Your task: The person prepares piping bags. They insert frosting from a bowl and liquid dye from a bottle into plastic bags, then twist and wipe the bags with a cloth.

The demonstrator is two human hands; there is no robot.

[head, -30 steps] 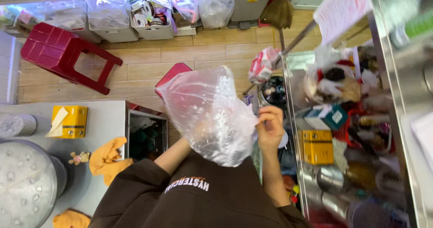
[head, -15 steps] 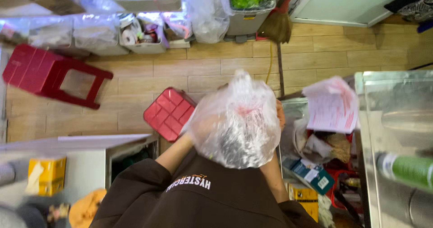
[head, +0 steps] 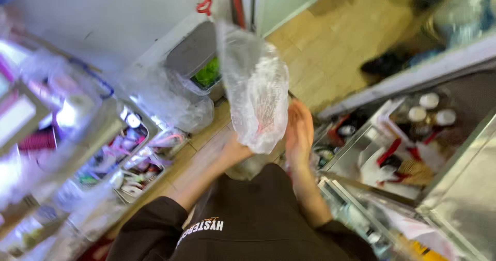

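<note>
- Clear plastic bag [head: 257, 93] stands up in front of your chest, between your two hands, and the view is badly smeared by motion.
- Far to your left, shelves and trays of small colourful packets [head: 129, 160] now fill that side, where half a second ago you looked down on red stools and a row of bins; your head has swung, so the room has turned around you while the bag has stayed in your hands.
- Next comes a grey bin [head: 199, 59] with something green inside, on the wooden floor [head: 336, 49] just behind the bag.
- Your left hand [head: 235, 152] has its fingers closed on the bag's lower edge, gripping it from below.
- The bag now rises taller and narrower than the rounded bulge it made a moment ago.
- Your right hand [head: 299, 132] lies flat against the bag's right side, fingers stretched out and loose; whether they pinch the plastic, you cannot tell through the blur.
- On your right, a steel counter [head: 454, 188] holds jars and a red-and-white clutter, apart from the bag.
</note>
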